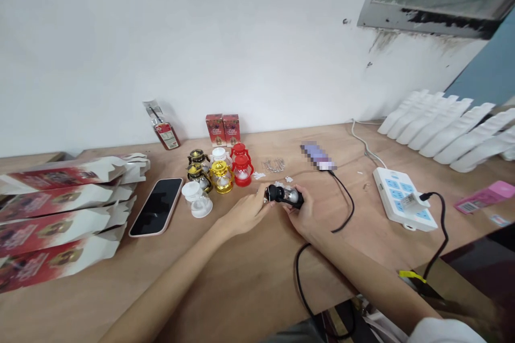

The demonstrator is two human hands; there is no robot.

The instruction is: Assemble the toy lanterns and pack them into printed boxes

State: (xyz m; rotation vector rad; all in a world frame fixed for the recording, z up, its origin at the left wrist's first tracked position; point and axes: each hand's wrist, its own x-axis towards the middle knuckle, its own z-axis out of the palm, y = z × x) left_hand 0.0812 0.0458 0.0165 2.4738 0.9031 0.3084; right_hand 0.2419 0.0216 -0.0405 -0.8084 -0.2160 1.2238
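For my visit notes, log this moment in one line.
left hand: holds one end of black lantern | right hand: holds other end | nearby: gold lantern

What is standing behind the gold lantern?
A white lantern: its top shows, but the gold lantern covers much of its lower part. Farther back stand two red boxes.

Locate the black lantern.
Head view, just right of centre and below the middle: the black lantern is held sideways between left hand and right hand, right of the gold lantern.
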